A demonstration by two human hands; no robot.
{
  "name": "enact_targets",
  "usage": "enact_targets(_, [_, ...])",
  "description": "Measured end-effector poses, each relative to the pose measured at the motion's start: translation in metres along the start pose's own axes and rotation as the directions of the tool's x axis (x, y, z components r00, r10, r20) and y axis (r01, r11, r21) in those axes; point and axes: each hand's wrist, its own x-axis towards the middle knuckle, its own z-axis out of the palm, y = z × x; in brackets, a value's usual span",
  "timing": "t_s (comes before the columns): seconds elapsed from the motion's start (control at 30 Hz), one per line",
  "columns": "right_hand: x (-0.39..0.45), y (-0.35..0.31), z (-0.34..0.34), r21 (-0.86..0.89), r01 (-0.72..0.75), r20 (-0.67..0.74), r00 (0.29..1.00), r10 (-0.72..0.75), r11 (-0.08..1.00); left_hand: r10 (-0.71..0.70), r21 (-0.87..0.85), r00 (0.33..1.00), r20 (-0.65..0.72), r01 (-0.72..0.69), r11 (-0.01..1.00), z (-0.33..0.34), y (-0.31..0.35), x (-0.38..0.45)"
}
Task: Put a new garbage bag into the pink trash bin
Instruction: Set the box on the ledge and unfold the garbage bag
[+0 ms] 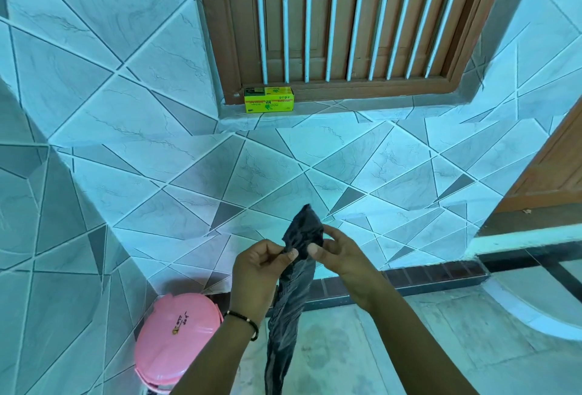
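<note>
A: What do you make out from the head camera?

B: Both hands are up in front of the tiled wall, working a black garbage bag (296, 284). The left hand (261, 272) pinches its crumpled top edge between thumb and fingers, and the right hand (338, 256) pinches the same edge just beside it. The rest of the bag hangs down between the forearms as a long folded strip.

A: Why hold it that way?

B: My guess is the person is hunting for the mouth of the bag. Two pinches close together on the top let the fingers rub the layers apart; the bag looks unopened so far.

A: And the bin?

B: The pink trash bin (176, 335) stands on the floor in the corner, low and to the left of the hands, against the wall. Its lid is down, so it would need lifting before the bag can go in. The bag hangs near it but apart from it.

A: Anything else?

B: A yellow-green box (268, 99) sits on the window ledge, well above the hands, probably the bag packet parked out of the way. A dark beaded bracelet (244, 322) circles the left wrist.
</note>
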Motion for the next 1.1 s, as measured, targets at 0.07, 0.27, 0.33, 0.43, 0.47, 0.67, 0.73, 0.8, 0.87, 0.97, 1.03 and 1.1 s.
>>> enact_targets(0.07, [0.002,-0.001,0.002,0.064,0.056,-0.02,0.998,-0.055,0.996,0.002,0.003,1.0,-0.013,-0.002,1.0,0.0,-0.001,0.001])
enact_targets(0.27, [0.005,0.0,-0.006,0.097,0.142,-0.1,0.986,-0.132,0.985,0.003,0.071,1.0,-0.016,-0.001,0.997,-0.005,-0.001,0.0])
enact_targets(0.33, [0.002,-0.001,-0.006,0.035,0.136,-0.062,0.989,-0.134,0.99,-0.016,0.084,1.0,0.016,0.014,0.996,-0.007,-0.002,0.001])
enact_targets(0.43, [0.001,-0.001,-0.006,-0.034,0.136,-0.027,0.99,-0.137,0.99,-0.053,0.028,0.998,-0.014,0.053,0.998,-0.007,0.001,0.001])
enact_targets(0.47, [0.0,-0.001,-0.006,-0.035,0.134,-0.029,0.99,-0.135,0.99,-0.067,-0.001,0.997,-0.025,0.067,0.998,-0.008,0.002,0.001])
enact_targets(0.67, [-0.004,-0.005,-0.004,0.017,0.188,-0.045,0.981,-0.187,0.982,-0.154,-0.123,0.987,-0.037,0.148,0.981,-0.009,0.001,0.002])
enact_targets(0.73, [-0.004,-0.006,-0.002,0.041,0.209,-0.051,0.977,-0.207,0.977,-0.192,-0.159,0.981,-0.021,0.187,0.969,-0.009,0.003,0.002])
enact_targets(0.8, [-0.005,-0.007,-0.001,0.045,0.228,-0.063,0.972,-0.225,0.973,-0.168,-0.103,0.985,-0.03,0.164,0.981,-0.009,0.004,0.001])
enact_targets(0.87, [-0.006,-0.008,0.001,0.008,0.245,-0.084,0.966,-0.243,0.97,-0.03,0.121,0.994,-0.103,0.042,0.992,-0.008,0.006,-0.002])
enact_targets(0.97, [-0.006,-0.01,0.006,-0.157,0.271,-0.087,0.954,-0.286,0.95,0.244,0.34,0.97,-0.026,-0.221,0.914,0.0,0.017,-0.01])
enact_targets(1.03, [-0.006,-0.011,0.01,-0.288,0.294,-0.071,0.943,-0.326,0.912,0.238,0.344,0.968,0.084,-0.253,0.905,0.008,0.022,-0.014])
enact_targets(1.1, [-0.003,-0.011,0.014,-0.365,0.292,-0.07,0.939,-0.338,0.884,0.215,0.334,0.971,0.105,-0.238,0.912,0.013,0.023,-0.014])
